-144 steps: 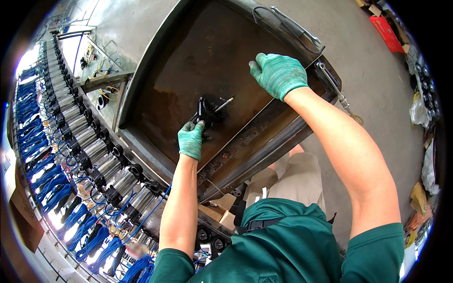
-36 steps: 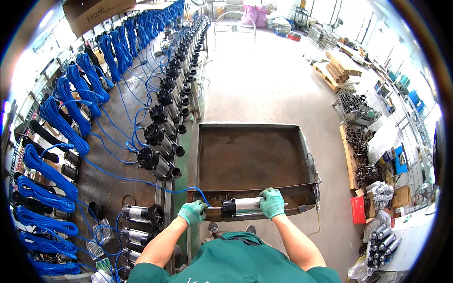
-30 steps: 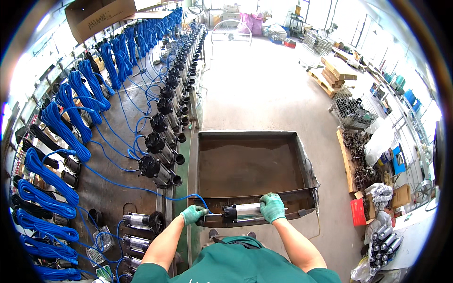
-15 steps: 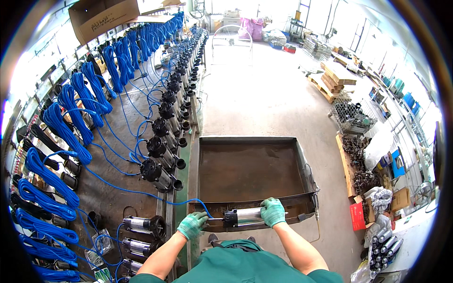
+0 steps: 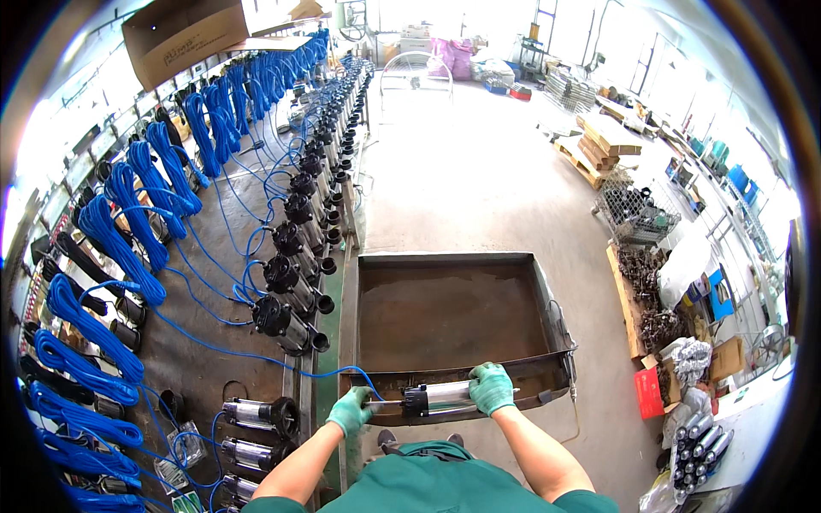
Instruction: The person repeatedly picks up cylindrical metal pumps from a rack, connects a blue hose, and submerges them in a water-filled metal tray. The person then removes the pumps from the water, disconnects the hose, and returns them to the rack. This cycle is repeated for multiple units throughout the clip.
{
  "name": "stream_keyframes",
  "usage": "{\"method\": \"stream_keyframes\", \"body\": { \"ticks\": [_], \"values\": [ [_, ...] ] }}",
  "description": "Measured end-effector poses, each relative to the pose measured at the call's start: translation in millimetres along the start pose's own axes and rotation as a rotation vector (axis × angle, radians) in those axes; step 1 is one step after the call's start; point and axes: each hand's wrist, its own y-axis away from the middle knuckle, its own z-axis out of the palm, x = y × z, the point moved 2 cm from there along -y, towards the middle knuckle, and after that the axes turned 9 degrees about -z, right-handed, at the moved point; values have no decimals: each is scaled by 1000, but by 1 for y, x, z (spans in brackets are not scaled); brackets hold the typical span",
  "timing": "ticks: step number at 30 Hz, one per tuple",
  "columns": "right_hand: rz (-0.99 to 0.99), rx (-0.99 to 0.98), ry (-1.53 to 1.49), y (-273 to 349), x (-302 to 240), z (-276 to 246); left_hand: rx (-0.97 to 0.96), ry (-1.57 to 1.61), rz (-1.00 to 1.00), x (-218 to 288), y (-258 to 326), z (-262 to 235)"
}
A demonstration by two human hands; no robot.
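A silver steel pump motor [image 5: 447, 396] with a black collar lies level across the front part of a metal water tank [image 5: 523, 256]. My left hand [image 5: 349, 411], in a green glove, is closed at its left end, around the thin rod that sticks out there. A blue cable [image 5: 282, 362] runs from the bench to this hand. My right hand [image 5: 492, 389], gloved alike, wraps over the right end of the steel body, and a short tip shows beyond it. The fingers' undersides are hidden in both hands.
On the left, a long bench [image 5: 218, 342] carries a row of upright pumps [image 5: 286, 323] and coiled blue cables [image 5: 120, 248]. Several more motors [image 5: 248, 414] lie near my left arm. Right of the tank stand a wire basket [image 5: 637, 209] and a red box [image 5: 648, 392].
My left hand has turned slightly at the motor's left end. My right hand keeps its hold, and the motor stays nearly in place. The view has shifted a little.
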Motion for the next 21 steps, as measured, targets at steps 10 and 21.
{"method": "stream_keyframes", "body": {
  "ticks": [10, 21],
  "values": [
    [-6, -37, -1, -3, -5, -1, -123, 295, 5, -44, -2, 10],
    [6, 13, 4, 3, 3, -2, -49, 245, 122, -5, 12, -3]
  ]
}}
